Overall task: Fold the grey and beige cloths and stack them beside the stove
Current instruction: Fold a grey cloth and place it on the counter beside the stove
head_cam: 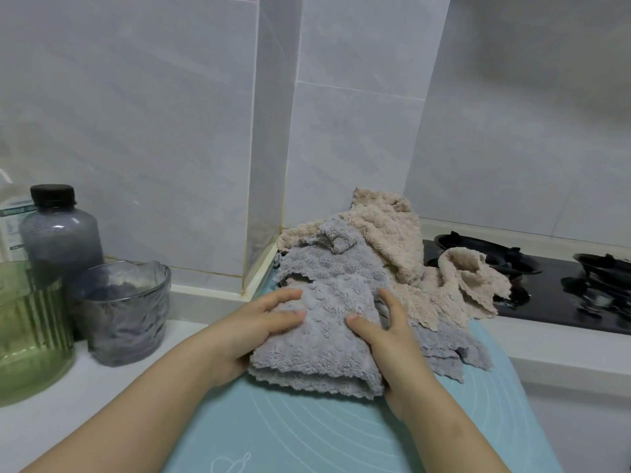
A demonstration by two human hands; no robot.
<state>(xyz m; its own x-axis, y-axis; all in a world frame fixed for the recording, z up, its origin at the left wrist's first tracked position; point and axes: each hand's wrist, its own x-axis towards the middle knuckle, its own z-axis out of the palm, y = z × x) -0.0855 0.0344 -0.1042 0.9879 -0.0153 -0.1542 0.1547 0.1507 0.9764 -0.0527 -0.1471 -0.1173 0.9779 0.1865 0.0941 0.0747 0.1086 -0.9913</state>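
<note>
grey cloth (317,339): folded, on mat (307,435), between the hands
left hand (259,324): grips its left edge
right hand (392,339): grips its right edge
beige cloth (392,233): heaped behind, overlapping stove (553,295)

Domestic kitchen. A black glass gas stove (546,302) with burner grates (488,254) sits at the counter's (51,421) right end. Pale tiled walls (136,114) rise behind. A bottle (59,233), a glass cup (126,312) and a green ribbed jar (30,329) stand at its left edge.
</note>
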